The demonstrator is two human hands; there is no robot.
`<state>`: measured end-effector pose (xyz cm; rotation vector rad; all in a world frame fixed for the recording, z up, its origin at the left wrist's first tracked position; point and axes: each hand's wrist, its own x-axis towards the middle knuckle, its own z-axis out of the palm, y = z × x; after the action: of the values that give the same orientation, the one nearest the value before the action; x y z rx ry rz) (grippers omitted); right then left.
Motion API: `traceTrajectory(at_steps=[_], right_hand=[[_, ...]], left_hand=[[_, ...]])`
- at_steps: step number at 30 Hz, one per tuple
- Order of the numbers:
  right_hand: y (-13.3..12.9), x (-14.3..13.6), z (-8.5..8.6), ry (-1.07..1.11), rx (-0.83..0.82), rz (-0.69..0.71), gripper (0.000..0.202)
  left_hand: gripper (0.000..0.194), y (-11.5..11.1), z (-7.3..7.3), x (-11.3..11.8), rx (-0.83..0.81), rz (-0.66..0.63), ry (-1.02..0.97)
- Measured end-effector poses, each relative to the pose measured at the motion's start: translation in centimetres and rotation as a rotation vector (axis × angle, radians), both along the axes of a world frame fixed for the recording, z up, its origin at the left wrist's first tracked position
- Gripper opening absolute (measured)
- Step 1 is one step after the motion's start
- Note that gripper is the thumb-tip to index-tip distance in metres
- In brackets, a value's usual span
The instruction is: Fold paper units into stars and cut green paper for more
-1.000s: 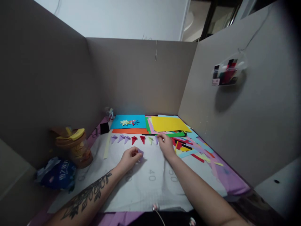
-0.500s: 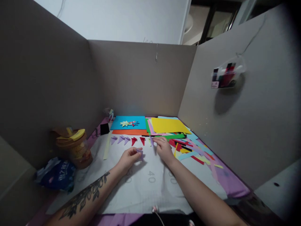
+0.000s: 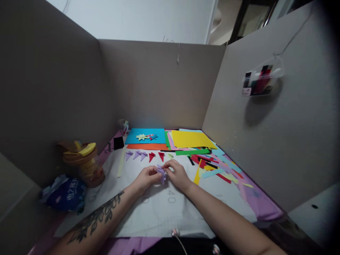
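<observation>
Folded purple paper pieces [image 3: 161, 173] are held up between my two hands over the white mat. My left hand [image 3: 147, 178] pinches them from the left, thumb and fingers closed. From the right, my right hand [image 3: 176, 174] grips them at the top with its fingertips. How the pieces fit together is too small to tell. Behind the hands is a row of folded paper pieces: purple ones [image 3: 137, 154], two red ones [image 3: 161, 156] and a pale green one [image 3: 170, 156]. Two paper stars [image 3: 141, 137] lie farther back on a blue sheet [image 3: 130, 138].
Colored paper strips [image 3: 209, 166] are scattered on the right, with a yellow sheet [image 3: 192, 139] behind them. At left stand a brown cup-shaped container [image 3: 86, 164] and a blue packet [image 3: 65, 194]. Grey panels [image 3: 159, 85] enclose the table. A clear pouch [image 3: 261, 83] hangs on the right panel.
My right hand has moved left and toward me, bringing a purple folded piece to the one in my left hand. The two hands now meet at the paper.
</observation>
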<state>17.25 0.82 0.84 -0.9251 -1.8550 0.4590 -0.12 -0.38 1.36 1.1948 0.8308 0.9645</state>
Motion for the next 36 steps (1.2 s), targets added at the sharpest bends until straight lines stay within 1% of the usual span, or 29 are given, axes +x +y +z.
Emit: traceTrajectory(at_steps=[2,6,9,11,12,14,16,18,21,24,29,33,36], right_hand=[[0.1,-0.2,0.0,0.023,-0.036,-0.026,0.010],[0.5,-0.5,-0.3,0.067,-0.123,-0.015,0.015],[0.6,-0.4,-0.1,0.097,-0.163,-0.003,0.004],[0.5,-0.3,0.3,0.126,-0.167,-0.012,0.004],[0.5,-0.2,0.5,0.144,-0.163,-0.028,0.005],[0.4,0.1,0.8,0.175,-0.150,-0.077,0.006],[0.3,0.2,0.8,0.180,-0.136,-0.115,0.008],[0.3,0.1,0.6,0.165,-0.118,-0.114,0.010],[0.2,-0.2,0.2,0.146,-0.088,-0.100,0.011],[-0.1,-0.4,0.1,0.146,-0.075,-0.109,0.011],[-0.4,-0.4,0.3,0.158,-0.066,-0.128,0.011],[-0.4,-0.4,0.3,0.129,-0.059,-0.124,0.010],[-0.4,-0.5,0.2,0.108,-0.052,-0.118,0.010]], left_hand=[[0.027,-0.3,0.2,0.1,0.043,-0.051,0.039],[0.026,-0.5,0.6,0.2,0.105,-0.072,0.110],[0.025,-0.5,0.6,0.2,0.117,-0.071,0.125],[0.024,-0.4,0.6,0.2,0.121,-0.039,0.110],[0.023,-0.3,0.6,0.2,0.121,-0.002,0.100],[0.022,0.0,0.5,0.1,0.126,0.113,0.100],[0.021,0.3,0.4,0.0,0.152,0.229,0.156],[0.019,0.5,0.3,-0.2,0.197,0.294,0.239],[0.018,0.6,0.2,-0.3,0.246,0.315,0.325],[0.017,0.5,0.3,-0.2,0.274,0.312,0.361],[0.018,0.5,0.2,-0.1,0.274,0.315,0.371],[0.018,0.6,-0.1,-0.1,0.272,0.313,0.349],[0.018,0.6,-0.2,-0.1,0.290,0.305,0.371]])
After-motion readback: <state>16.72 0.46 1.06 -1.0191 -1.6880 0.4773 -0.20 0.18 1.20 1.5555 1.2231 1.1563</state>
